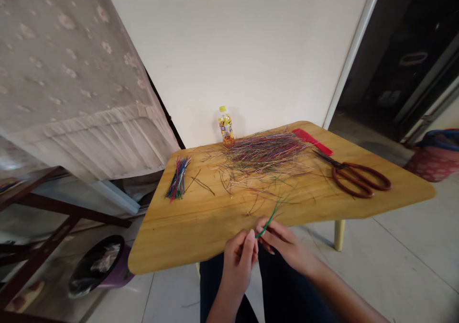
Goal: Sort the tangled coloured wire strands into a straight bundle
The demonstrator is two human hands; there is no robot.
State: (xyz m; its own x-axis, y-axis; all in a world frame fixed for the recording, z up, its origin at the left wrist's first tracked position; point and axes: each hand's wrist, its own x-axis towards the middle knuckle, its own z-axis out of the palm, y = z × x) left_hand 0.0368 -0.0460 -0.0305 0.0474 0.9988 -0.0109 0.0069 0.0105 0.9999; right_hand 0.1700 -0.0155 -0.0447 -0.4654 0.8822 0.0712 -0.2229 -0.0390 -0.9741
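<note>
Both my hands meet at the near edge of a wooden table (pixel 201 227). My left hand (pixel 239 256) and my right hand (pixel 281 243) are closed in a pinch on a thin green strand (pixel 269 219) that rises from between the fingertips toward the table's middle. Beyond it lies a loose heap of several multicoloured thin strands (pixel 265 153). A tidy bundle of coloured strands (pixel 178 178) lies at the table's left.
Large red-handled scissors (pixel 358 175) and a red comb (pixel 312 141) lie at the right of the table. A small yellow bottle (pixel 225 127) stands at the far edge by the wall. A bin (pixel 96 265) sits on the floor at left, beside a draped bed.
</note>
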